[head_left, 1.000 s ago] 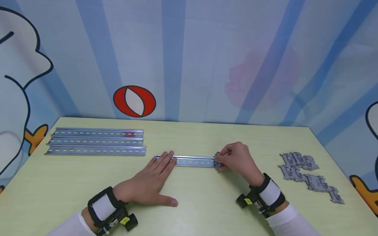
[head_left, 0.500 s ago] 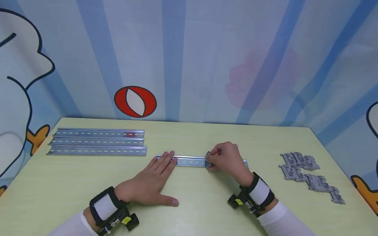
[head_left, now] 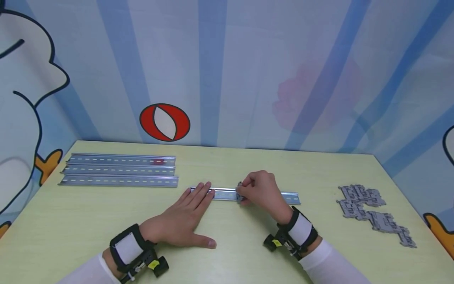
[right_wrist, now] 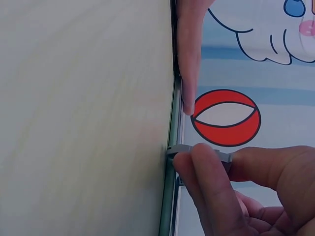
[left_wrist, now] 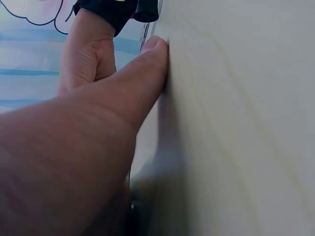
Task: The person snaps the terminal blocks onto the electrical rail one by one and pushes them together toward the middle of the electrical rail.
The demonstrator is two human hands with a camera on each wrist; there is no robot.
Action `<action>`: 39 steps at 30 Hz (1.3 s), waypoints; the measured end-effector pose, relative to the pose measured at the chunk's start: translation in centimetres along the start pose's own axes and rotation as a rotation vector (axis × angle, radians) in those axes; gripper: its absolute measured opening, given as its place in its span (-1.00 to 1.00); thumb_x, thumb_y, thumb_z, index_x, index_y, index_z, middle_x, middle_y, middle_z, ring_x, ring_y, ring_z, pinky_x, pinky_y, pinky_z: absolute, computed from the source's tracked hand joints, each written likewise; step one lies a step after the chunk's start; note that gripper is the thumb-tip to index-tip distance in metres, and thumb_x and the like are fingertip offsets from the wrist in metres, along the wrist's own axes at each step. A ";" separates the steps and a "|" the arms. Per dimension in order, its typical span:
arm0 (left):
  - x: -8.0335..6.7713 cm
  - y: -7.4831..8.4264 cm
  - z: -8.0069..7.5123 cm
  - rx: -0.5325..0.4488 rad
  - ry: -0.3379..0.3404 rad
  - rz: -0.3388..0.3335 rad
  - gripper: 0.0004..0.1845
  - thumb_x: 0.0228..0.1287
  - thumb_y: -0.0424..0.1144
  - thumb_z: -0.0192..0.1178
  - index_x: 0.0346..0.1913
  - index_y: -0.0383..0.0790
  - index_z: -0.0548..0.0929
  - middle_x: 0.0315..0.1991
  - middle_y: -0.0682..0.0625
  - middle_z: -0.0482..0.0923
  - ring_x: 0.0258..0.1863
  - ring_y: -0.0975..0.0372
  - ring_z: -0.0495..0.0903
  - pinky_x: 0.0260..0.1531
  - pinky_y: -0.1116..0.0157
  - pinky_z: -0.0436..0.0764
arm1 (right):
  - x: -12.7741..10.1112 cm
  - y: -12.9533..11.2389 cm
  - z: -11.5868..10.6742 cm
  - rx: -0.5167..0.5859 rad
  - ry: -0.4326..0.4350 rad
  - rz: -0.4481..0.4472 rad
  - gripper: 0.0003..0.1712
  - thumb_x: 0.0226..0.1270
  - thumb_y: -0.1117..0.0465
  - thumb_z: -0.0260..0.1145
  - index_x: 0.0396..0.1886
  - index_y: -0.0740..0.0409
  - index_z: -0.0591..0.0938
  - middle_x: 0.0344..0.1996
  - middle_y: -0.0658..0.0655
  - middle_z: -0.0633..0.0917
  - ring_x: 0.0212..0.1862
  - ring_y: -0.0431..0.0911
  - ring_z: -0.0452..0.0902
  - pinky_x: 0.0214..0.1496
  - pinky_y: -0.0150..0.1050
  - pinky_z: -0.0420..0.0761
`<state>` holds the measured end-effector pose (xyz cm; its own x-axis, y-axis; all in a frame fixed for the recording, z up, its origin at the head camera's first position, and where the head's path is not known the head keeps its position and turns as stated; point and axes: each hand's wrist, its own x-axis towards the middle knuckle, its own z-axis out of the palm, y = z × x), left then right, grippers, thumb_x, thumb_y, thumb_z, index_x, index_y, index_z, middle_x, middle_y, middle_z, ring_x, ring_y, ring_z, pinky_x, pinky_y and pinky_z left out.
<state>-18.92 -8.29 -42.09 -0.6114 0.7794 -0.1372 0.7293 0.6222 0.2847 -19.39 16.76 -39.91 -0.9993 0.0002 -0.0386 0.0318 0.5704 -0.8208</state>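
Lying left-to-right, the rail (head_left: 227, 194) is pressed by flat left hand (head_left: 184, 221); right hand (head_left: 260, 191) pinches terminal block (head_left: 240, 194).

Light was even and bright, falling from above with little direction. Soft, short shadows lay under the left hand (head_left: 181, 223) toward 6 o'clock on the desk (head_left: 227, 252). The spare rails (head_left: 118, 170) at 9 o'clock carried mild sheen, no hard glare. The head view was sharp, bending slightly at its edges. Both wrist views were tilted; the thumb (left_wrist: 123, 93) and the fingers (right_wrist: 211, 191) up close were soft and out of focus.
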 end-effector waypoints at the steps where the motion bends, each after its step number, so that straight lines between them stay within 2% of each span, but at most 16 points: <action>1: 0.0 0.0 0.0 -0.001 0.000 0.001 0.29 0.01 0.63 -0.05 0.56 -0.18 -0.25 0.58 -0.08 -0.46 0.55 0.07 -0.42 0.48 -0.01 -0.23 | 0.0 -0.1 0.1 -0.002 -0.001 0.000 -0.88 0.15 0.29 0.45 -0.51 0.20 0.67 -0.62 0.06 0.71 -0.64 -0.13 0.66 -0.48 -0.27 0.66; 12: 0.2 0.0 0.2 0.004 0.015 0.010 0.30 0.01 0.64 -0.08 0.56 -0.18 -0.26 0.58 -0.07 -0.47 0.55 0.07 -0.43 0.48 0.00 -0.25 | -0.2 -0.3 0.1 -0.035 -0.015 -0.014 -0.86 0.17 0.23 0.46 -0.49 0.17 0.68 -0.63 0.04 0.71 -0.63 -0.14 0.66 -0.47 -0.27 0.65; 18: 0.3 -0.1 0.4 -0.002 0.007 0.001 0.30 -0.02 0.66 -0.09 0.57 -0.14 -0.27 0.58 -0.06 -0.48 0.55 0.10 -0.44 0.49 0.01 -0.26 | -0.5 -0.2 0.0 -0.038 -0.069 -0.032 -0.85 0.25 0.19 0.41 -0.43 0.18 0.68 -0.62 0.05 0.71 -0.59 -0.12 0.67 -0.49 -0.28 0.66; 25: 0.1 -0.4 0.5 -0.007 0.023 -0.001 0.29 -0.02 0.66 -0.08 0.57 -0.13 -0.24 0.58 -0.05 -0.45 0.55 0.09 -0.42 0.48 0.00 -0.26 | -0.6 -0.7 -0.5 -0.127 -0.101 -0.083 -0.77 0.33 0.10 0.35 -0.38 0.18 0.72 -0.63 0.03 0.70 -0.59 -0.13 0.64 -0.52 -0.28 0.62; 30: 0.0 -0.6 0.8 -0.003 0.039 -0.003 0.29 -0.03 0.67 -0.11 0.57 -0.11 -0.24 0.58 -0.02 -0.46 0.55 0.10 -0.43 0.48 0.00 -0.26 | -1.0 -1.0 -2.4 -0.268 -0.071 -0.138 -0.77 0.33 0.06 0.35 -0.34 0.14 0.74 -0.67 -0.02 0.67 -0.62 -0.17 0.56 -0.52 -0.27 0.51; 34: -0.1 -0.6 1.0 0.000 0.048 -0.003 0.28 -0.03 0.68 -0.13 0.57 -0.07 -0.26 0.58 0.00 -0.47 0.55 0.12 -0.45 0.49 0.03 -0.28 | -1.5 -1.2 -5.1 -0.357 -0.012 -0.173 -0.78 0.34 0.08 0.33 -0.30 0.14 0.73 -0.63 -0.04 0.66 -0.60 -0.22 0.53 -0.46 -0.26 0.53; 39: 0.0 -0.2 0.8 -0.014 0.056 0.012 0.27 -0.02 0.67 -0.11 0.58 -0.08 -0.23 0.59 -0.02 -0.44 0.55 0.09 -0.41 0.48 -0.01 -0.26 | -2.8 -1.0 -9.4 -0.440 0.039 -0.128 -0.71 0.36 0.06 0.31 -0.13 0.19 0.70 -0.50 0.02 0.72 -0.51 -0.19 0.58 -0.38 -0.19 0.59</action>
<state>-18.81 -8.39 -42.89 -0.6191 0.7812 -0.0806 0.7326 0.6115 0.2990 -16.84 23.89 -33.63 -0.9949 -0.0672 0.0756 -0.0961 0.8625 -0.4968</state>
